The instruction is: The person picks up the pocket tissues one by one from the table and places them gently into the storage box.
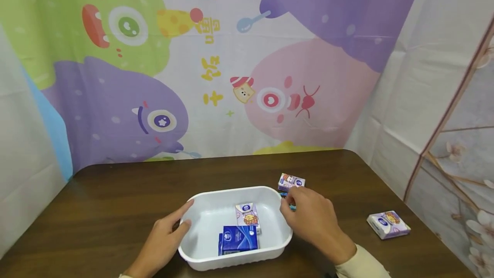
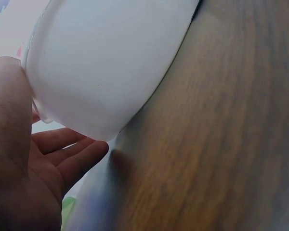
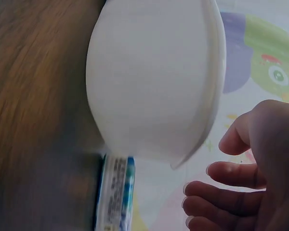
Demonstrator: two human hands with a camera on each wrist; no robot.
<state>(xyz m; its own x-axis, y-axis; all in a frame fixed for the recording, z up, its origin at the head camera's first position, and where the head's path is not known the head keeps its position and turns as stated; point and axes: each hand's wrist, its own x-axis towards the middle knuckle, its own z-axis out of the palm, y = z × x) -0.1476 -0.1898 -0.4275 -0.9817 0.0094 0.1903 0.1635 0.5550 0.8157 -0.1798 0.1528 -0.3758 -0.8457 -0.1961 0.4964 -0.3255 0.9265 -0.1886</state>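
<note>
A white plastic basin (image 1: 208, 213) stands on the table. Inside it lie a purple-and-white tissue packet (image 1: 245, 213) and dark blue tissue packets (image 1: 240, 238), partly overlapping. My left hand (image 1: 164, 235) rests against the basin's left end, its fingers fairly straight along the outer wall in the left wrist view. Just off the right end is my right hand (image 1: 312, 216), its fingers loosely bent with nothing between them in the right wrist view. Beneath that hand, a blue-and-white packet (image 3: 116, 192) lies by the basin, mostly hidden in the head view.
Behind my right hand is another purple-and-white tissue packet (image 1: 291, 181). A similar packet (image 1: 389, 224) lies far right on the dark wooden table (image 1: 127, 192). A cartoon-printed curtain (image 1: 216, 132) hangs along the table's back edge.
</note>
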